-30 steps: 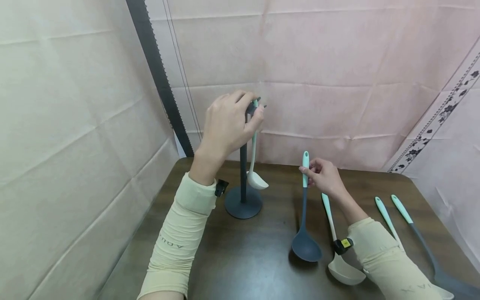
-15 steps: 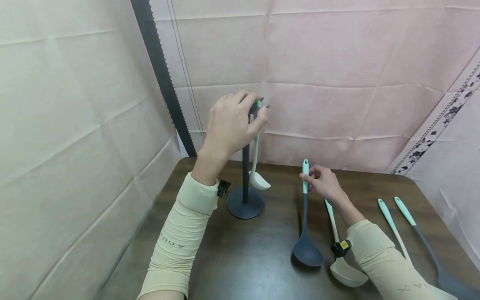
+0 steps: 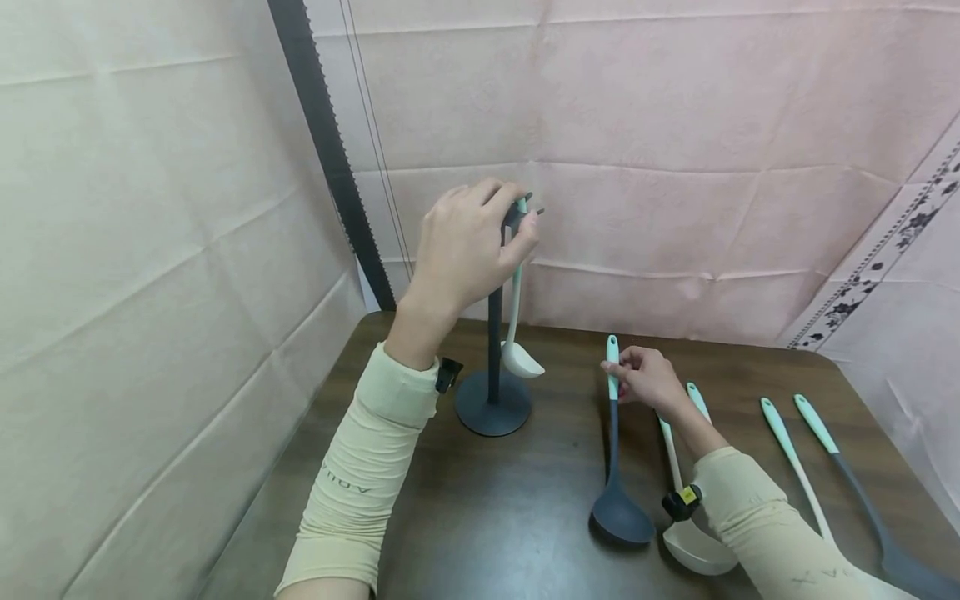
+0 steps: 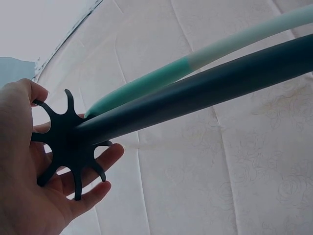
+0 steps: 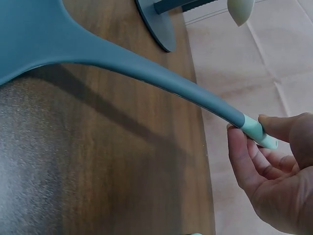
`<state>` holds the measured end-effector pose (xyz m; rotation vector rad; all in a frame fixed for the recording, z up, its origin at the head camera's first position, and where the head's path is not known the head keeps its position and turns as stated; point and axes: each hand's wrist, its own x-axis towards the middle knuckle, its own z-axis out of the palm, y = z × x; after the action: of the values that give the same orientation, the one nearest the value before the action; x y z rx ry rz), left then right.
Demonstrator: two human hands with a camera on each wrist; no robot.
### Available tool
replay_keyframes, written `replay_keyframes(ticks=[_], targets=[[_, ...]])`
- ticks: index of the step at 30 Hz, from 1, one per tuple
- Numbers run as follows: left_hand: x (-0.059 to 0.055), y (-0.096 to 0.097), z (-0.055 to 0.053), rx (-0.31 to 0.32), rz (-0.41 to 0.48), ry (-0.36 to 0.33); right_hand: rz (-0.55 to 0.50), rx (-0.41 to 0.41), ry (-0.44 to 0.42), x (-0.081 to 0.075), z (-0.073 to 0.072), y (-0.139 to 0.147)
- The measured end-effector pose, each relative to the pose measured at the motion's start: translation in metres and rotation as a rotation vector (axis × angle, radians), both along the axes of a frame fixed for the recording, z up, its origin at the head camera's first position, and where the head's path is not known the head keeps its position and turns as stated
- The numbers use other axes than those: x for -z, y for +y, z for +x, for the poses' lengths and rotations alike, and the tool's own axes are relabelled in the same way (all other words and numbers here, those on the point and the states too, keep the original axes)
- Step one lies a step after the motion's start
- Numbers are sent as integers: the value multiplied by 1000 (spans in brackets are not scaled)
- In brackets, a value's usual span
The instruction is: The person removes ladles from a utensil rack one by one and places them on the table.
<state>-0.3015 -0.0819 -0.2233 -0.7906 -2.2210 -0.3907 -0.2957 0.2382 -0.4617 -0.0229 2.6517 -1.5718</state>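
Note:
In the head view, my left hand (image 3: 472, 246) holds the hooked top of a dark utensil stand (image 3: 492, 404). The left wrist view shows its fingers around the stand's hook ring (image 4: 63, 139). A white ladle (image 3: 520, 358) with a mint handle (image 4: 142, 85) hangs from the stand, its bowl above the base. My right hand (image 3: 648, 379) pinches the mint handle of a dark blue-grey ladle (image 3: 624, 517) between thumb and fingers. That ladle stands handle up, bowl low over the table; the right wrist view shows its neck (image 5: 161, 81) above a shadow.
Right of the held ladle lies a white-bowled utensil (image 3: 697, 548), partly under the right forearm. Another mint handle (image 3: 697, 400) shows behind the wrist. Farther right lie a light-shafted utensil (image 3: 802, 475) and a dark utensil (image 3: 855, 483). Behind the brown table (image 3: 510, 533) hangs pale cloth (image 3: 637, 125).
My right hand has lowered with the dark ladle, whose bowl is now nearer the front. The left hand keeps its hold on the stand. The view has shifted slightly.

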Motion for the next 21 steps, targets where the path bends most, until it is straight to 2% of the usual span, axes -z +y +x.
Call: replay_keyframes(ticks=[10,21], targets=[[2,0,-1,9,8,17,6,23,-47,13,-1,0],[2,0,0,2,0,21,-29,9,-108,24,-3,4]])
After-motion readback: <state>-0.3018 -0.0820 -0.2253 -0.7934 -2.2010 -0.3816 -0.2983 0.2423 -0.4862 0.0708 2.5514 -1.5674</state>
